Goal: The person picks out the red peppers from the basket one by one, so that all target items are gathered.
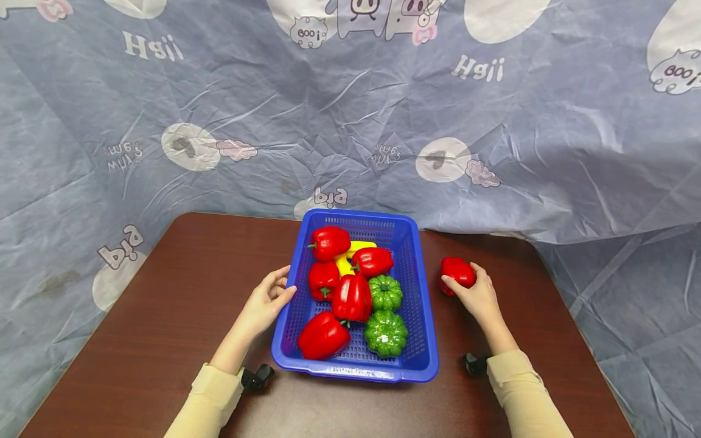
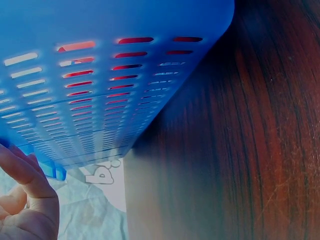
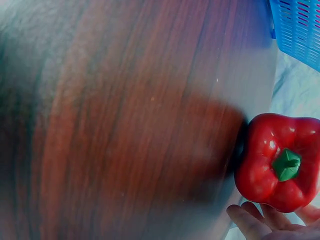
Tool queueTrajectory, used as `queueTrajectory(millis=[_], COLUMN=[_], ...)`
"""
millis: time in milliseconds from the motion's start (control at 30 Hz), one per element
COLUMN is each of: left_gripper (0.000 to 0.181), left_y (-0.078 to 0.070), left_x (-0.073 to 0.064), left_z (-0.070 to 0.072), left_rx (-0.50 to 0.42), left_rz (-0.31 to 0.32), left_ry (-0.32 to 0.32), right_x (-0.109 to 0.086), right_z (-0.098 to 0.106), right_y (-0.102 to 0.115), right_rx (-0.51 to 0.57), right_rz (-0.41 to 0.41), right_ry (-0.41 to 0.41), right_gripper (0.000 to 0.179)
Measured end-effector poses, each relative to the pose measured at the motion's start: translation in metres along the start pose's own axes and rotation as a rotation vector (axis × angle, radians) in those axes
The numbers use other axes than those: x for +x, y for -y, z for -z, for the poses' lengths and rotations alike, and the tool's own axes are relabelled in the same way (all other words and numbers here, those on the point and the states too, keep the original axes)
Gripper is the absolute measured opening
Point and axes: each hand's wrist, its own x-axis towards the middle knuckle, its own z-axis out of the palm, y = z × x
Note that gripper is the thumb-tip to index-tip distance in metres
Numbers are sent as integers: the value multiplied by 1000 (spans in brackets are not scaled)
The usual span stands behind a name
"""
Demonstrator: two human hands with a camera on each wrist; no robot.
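Note:
A blue plastic basket stands mid-table with several red bell peppers, two green pumpkin-shaped vegetables and some yellow pieces inside. My left hand holds its left rim, thumb at the edge and fingers bent along the outer side. In the left wrist view, the slotted basket wall fills the upper left beside that hand. To the right of the basket, my right hand grips another red bell pepper between thumb and fingers. Its green stem faces the right wrist camera.
A dark brown wooden table carries everything. Behind it hangs a wrinkled grey-blue printed cloth, which also covers both sides. Black wrist devices sit by the cuffs of both sleeves.

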Motion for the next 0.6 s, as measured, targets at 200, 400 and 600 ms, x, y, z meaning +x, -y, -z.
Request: queueTrajectory(millis=[200,400,600], left_gripper=[52,52,52], left_y=[0,1,-1], left_x=[0,0,0], left_z=[0,0,0], left_rx=[-8,-24,-27], left_rz=[-1,-7,-7], left_ry=[2,11,14], right_x=[-2,-6,-14], right_z=[6,20,32], right_y=[4,22,51], right_rx=[12,30,39], right_rz=[10,49,123], right_ry=[-20,-72,-107], right_gripper=[89,91,91])
